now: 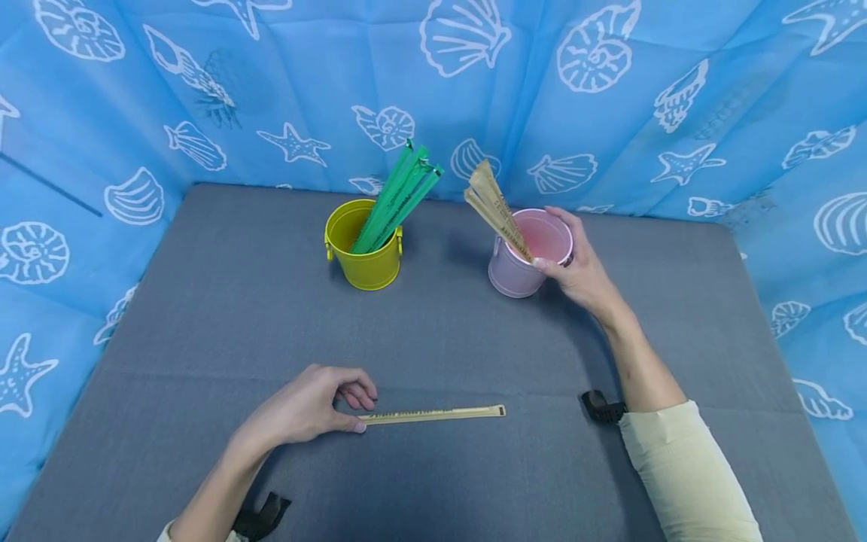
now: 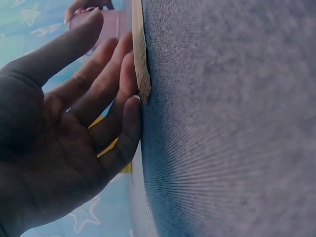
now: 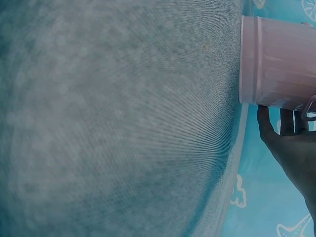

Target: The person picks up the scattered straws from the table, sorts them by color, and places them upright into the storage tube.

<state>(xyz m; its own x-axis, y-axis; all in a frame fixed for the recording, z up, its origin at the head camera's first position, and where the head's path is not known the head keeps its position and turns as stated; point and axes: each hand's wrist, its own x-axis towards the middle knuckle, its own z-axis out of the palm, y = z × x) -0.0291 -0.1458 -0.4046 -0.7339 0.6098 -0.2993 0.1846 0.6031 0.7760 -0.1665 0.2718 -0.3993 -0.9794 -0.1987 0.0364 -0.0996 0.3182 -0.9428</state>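
A long, thin tan stick packet (image 1: 433,414) with dark print lies flat on the grey table. At its left end is my left hand (image 1: 311,406), with the fingers loosely bent. In the left wrist view the thumb of that hand (image 2: 74,103) stands apart from the fingers, and the fingertips are right beside the packet's end (image 2: 142,79). My right hand (image 1: 579,267) grips the rim of a pale pink bucket (image 1: 518,275), thumb at the front and fingers around the far right side. Several tan stick packets (image 1: 494,203) lean out of this bucket to the left.
A yellow bucket (image 1: 369,269) with small side handles stands left of the pink one, holding several green stick packets (image 1: 396,199). Blue curtain (image 1: 291,90) with white sea shapes surrounds the grey table (image 1: 440,339) at the back and sides.
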